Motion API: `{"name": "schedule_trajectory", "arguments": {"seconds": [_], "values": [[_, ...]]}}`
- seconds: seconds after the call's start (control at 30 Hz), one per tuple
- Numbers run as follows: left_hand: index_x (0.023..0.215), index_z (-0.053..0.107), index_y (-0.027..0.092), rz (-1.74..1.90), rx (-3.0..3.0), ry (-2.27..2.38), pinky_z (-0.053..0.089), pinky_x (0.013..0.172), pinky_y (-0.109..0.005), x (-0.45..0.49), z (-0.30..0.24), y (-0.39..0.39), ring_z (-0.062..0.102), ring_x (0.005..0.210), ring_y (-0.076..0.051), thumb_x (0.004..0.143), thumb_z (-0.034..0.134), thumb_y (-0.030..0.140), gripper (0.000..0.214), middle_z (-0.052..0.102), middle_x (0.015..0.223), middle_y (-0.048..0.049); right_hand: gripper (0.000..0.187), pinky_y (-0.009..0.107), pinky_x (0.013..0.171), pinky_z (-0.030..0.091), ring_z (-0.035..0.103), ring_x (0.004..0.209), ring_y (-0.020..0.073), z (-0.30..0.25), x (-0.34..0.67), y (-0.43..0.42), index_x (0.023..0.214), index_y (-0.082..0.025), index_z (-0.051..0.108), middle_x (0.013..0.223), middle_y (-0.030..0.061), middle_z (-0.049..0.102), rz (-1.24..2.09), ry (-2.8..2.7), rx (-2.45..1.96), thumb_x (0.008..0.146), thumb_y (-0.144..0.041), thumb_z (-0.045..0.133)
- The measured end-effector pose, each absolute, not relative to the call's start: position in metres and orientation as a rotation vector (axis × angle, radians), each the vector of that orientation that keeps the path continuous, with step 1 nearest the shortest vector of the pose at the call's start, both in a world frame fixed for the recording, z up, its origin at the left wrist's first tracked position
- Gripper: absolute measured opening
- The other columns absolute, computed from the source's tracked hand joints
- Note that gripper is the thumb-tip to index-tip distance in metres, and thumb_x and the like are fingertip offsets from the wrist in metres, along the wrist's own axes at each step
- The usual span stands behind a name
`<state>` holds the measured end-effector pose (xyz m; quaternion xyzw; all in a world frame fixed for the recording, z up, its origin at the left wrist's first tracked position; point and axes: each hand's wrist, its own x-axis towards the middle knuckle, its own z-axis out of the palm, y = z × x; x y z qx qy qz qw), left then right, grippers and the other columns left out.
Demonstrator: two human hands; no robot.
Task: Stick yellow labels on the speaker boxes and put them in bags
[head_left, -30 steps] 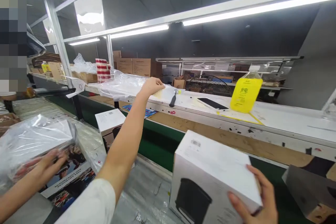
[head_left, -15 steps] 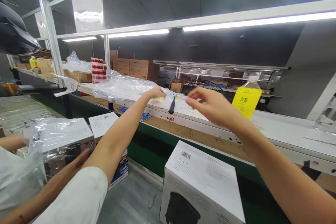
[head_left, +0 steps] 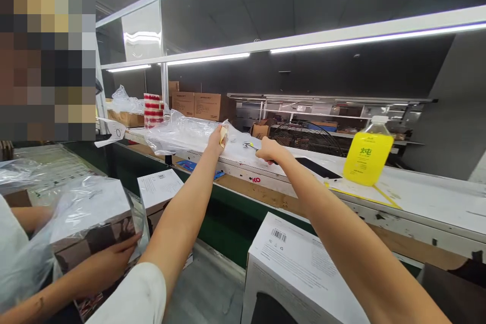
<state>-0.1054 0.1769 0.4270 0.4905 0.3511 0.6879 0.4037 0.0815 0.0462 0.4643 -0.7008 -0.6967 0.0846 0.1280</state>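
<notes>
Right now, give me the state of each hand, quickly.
Left hand: closed, pinching a pale slip.
Right hand: closed, apparently holding a black-handled tool.

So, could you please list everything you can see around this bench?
bench: one, white, across the view
bottle: one, yellow, on the bench at right
panel: one, black, on the bench left of the bottle
tool: one, metal head, on the bench by the right hand
film: one sheet, clear, on the bench at left
tape rolls: one stack, red and white, behind the film
cartons: several, brown, far back
box: one, white, foreground
wrapped box: one, white and brown, far left
co-worker's hand: one, on the wrapped box
slip: one, pale, in the left hand
left hand: one, pinching the slip
right hand: one, beside the tool
</notes>
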Motion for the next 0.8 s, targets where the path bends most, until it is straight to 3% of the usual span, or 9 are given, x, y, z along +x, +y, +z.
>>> {"name": "schedule_trajectory", "arguments": {"seconds": [0.1,0.17,0.37,0.53,0.6,0.67,0.73,0.8], "values": [[0.093,0.059,0.019,1.805,1.283,0.793,0.028,0.041,-0.021,-0.109,0.429,0.171,0.023,0.043,-0.006,0.108,0.038,0.049,0.040,0.056,0.073,0.0025,0.035,0.040,0.088,0.062,0.069,0.103,0.0210,0.457,0.078,0.049,0.130,-0.017,0.062,0.126,0.0110,0.066,0.138,-2.033,-2.040,0.101,-0.036,0.065],[0.090,0.059,0.020,1.802,1.360,0.771,0.027,0.042,-0.022,-0.108,0.428,0.169,0.022,0.044,-0.006,0.107,0.036,0.051,0.042,0.055,0.072,0.0026,0.034,0.042,0.092,0.060,0.068,0.108,0.0223,0.450,0.077,0.055,0.129,-0.017,0.063,0.130,0.0120,0.065,0.063,-2.033,-2.033,0.101,-0.037,0.065],[0.074,0.065,0.018,1.563,1.800,0.838,0.034,0.052,-0.026,-0.083,0.420,0.161,0.046,0.053,-0.011,0.089,0.066,0.055,0.039,0.060,0.065,-0.0004,0.039,0.050,0.100,0.057,0.064,0.119,0.0265,0.449,0.081,0.072,0.133,-0.018,0.062,0.137,0.0114,0.062,-0.099,-2.026,-1.968,0.100,-0.037,0.067],[0.076,0.070,0.019,1.427,2.184,0.982,0.038,0.061,-0.027,-0.081,0.442,0.154,0.053,0.062,-0.014,0.092,0.061,0.047,0.034,0.069,0.072,-0.0017,0.046,0.054,0.105,0.054,0.060,0.126,0.0294,0.462,0.077,0.097,0.141,-0.020,0.056,0.146,0.0122,0.055,-0.137,-2.051,-1.725,0.099,-0.036,0.068],[0.080,0.073,0.019,1.381,2.286,1.100,0.043,0.068,-0.028,-0.094,0.456,0.153,0.062,0.075,-0.019,0.094,0.058,0.050,0.037,0.074,0.081,-0.0042,0.042,0.052,0.102,0.055,0.062,0.122,0.0278,0.468,0.073,0.114,0.137,-0.019,0.060,0.141,0.0115,0.059,-0.060,-2.067,-1.639,0.100,-0.037,0.067],[0.094,0.076,0.020,1.342,2.342,1.262,0.047,0.080,-0.028,-0.115,0.465,0.154,0.068,0.099,-0.024,0.095,0.053,0.058,0.044,0.078,0.104,-0.0075,0.037,0.047,0.097,0.058,0.066,0.114,0.0250,0.473,0.070,0.130,0.131,-0.017,0.062,0.132,0.0106,0.064,0.058,-2.055,-1.577,0.101,-0.038,0.066],[0.116,0.073,0.020,1.261,2.346,1.478,0.047,0.093,-0.030,-0.139,0.465,0.156,0.063,0.123,-0.030,0.090,0.055,0.068,0.058,0.072,0.132,-0.0119,0.036,0.043,0.090,0.061,0.069,0.106,0.0225,0.477,0.068,0.146,0.129,-0.016,0.063,0.126,0.0099,0.066,0.186,-2.017,-1.527,0.101,-0.039,0.066],[0.131,0.066,0.018,1.087,2.308,1.715,0.047,0.101,-0.036,-0.161,0.457,0.160,0.057,0.135,-0.038,0.077,0.066,0.076,0.080,0.063,0.146,-0.0190,0.036,0.041,0.087,0.062,0.069,0.102,0.0213,0.481,0.066,0.158,0.128,-0.016,0.063,0.123,0.0095,0.067,0.286,-1.964,-1.477,0.101,-0.039,0.065]]}}
